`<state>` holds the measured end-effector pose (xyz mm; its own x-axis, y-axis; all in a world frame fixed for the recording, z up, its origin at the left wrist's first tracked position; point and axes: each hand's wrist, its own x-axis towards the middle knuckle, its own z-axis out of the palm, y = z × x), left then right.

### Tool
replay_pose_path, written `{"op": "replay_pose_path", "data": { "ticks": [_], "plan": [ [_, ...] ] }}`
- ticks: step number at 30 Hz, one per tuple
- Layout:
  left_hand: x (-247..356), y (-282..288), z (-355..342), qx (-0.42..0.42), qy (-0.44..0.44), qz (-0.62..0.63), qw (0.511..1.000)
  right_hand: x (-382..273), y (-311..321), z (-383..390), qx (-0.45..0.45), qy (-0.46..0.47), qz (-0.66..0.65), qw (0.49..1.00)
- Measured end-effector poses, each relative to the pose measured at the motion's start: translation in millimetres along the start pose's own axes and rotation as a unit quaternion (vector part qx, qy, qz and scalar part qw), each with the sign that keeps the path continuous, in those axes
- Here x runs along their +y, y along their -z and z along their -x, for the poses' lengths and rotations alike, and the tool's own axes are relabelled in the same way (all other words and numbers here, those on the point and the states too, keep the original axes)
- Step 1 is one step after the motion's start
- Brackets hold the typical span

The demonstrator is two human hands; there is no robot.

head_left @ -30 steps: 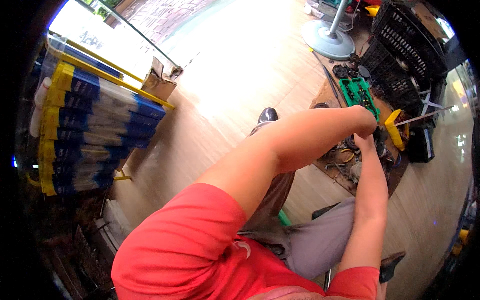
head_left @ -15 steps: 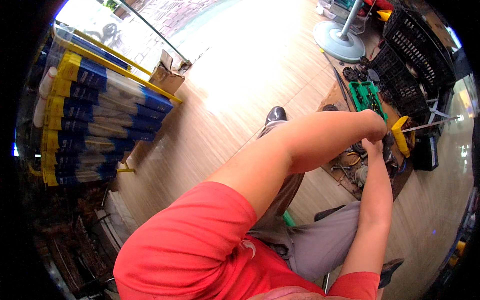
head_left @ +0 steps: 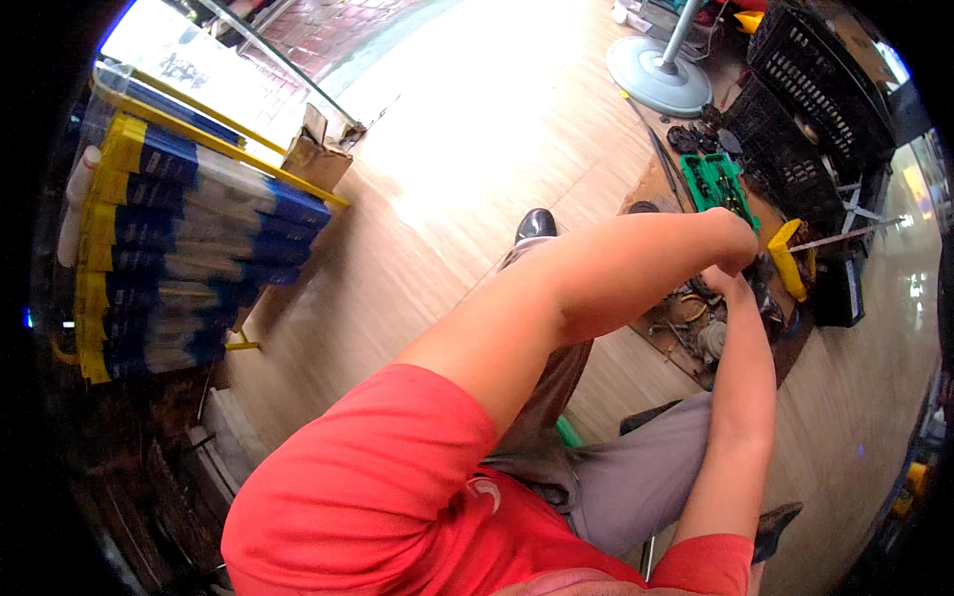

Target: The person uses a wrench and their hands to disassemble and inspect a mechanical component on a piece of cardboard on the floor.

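Both my arms reach to the right over a brown board [head_left: 655, 184] strewn with parts and tools. My left hand [head_left: 737, 244] is bent down at the wrist, with its fingers hidden behind my forearm and wrist. Close below it is my right hand [head_left: 722, 280], its fingers also mostly out of sight. What either one holds cannot be made out. Just beyond my left hand lies an open green tool case [head_left: 690, 167] with dark pieces inside. A yellow-handled saw [head_left: 785, 263] sits to the right of my hands. Near my right wrist is a round greyish metal part [head_left: 711, 340].
Black plastic crates [head_left: 820, 84] stand at the far right beside a grey round stand base [head_left: 660, 75]. A black box [head_left: 841, 293] sits by the saw. At left, a yellow rack holds stacked blue-and-yellow packages [head_left: 169, 248], with a cardboard box [head_left: 316, 154] behind.
The whole view has shifted slightly, so the surroundings appear a little farther left. My hands stay close together at the same place over the board; my right wrist is slightly more bent.
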<state>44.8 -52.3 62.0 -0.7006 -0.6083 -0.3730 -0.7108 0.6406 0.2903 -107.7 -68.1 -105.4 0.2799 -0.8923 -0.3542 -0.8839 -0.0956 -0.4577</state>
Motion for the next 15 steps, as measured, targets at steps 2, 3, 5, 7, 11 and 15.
{"op": "replay_pose_path", "data": {
  "ticks": [2,3,5,7,11,15],
  "plan": [
    [-1,0,-4,0.009,-0.018,-0.003,1.000,-2,1,4,-0.015,-0.002,-0.023,1.000],
    [-5,-4,-8,0.012,-0.021,-0.004,1.000,-5,0,3,-0.024,-0.003,-0.036,0.999],
    [-7,-9,-10,0.017,-0.021,-0.001,1.000,-7,0,5,-0.048,-0.005,-0.062,0.997],
    [-7,-9,-12,0.018,-0.019,0.000,1.000,-7,3,7,-0.063,-0.012,-0.086,0.994],
    [-1,2,-7,-0.041,0.005,-0.007,0.999,-7,7,13,-0.092,-0.026,-0.134,0.986],
    [-2,-6,-11,-0.042,0.010,-0.003,0.999,-9,11,16,-0.123,-0.037,-0.174,0.976]
  ]
}}
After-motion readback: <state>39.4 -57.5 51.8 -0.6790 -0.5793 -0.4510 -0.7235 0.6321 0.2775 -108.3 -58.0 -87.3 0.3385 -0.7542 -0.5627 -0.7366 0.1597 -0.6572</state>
